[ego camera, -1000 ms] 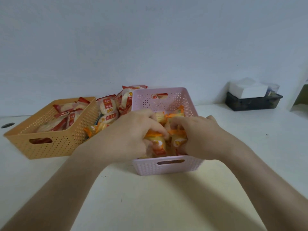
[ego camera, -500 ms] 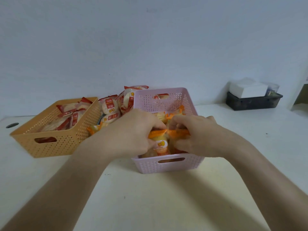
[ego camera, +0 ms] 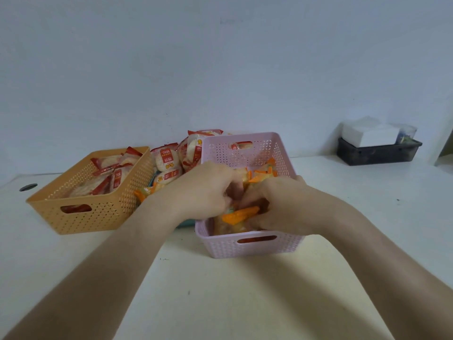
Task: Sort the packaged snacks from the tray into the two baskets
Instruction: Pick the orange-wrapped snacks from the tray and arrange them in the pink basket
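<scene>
Left hand (ego camera: 203,190) and right hand (ego camera: 277,204) are down in the pink basket (ego camera: 250,249), each grip curled round orange-wrapped snacks (ego camera: 241,213). Red-wrapped snacks (ego camera: 107,173) fill the orange basket (ego camera: 98,217). More packs (ego camera: 168,159) wait on the teal tray (ego camera: 185,223) between the baskets. Roughly midway, I'd judge.

Both hands inside the pink basket (ego camera: 247,249)
The left hand (ego camera: 203,190) and right hand (ego camera: 277,204) meet over its near end, fingers curled on orange-ended packets (ego camera: 241,213); an orange basket (ego camera: 98,217) of red-and-white packets (ego camera: 107,173) stands to the left, a heap of packets (ego camera: 169,160) between the two.
</scene>
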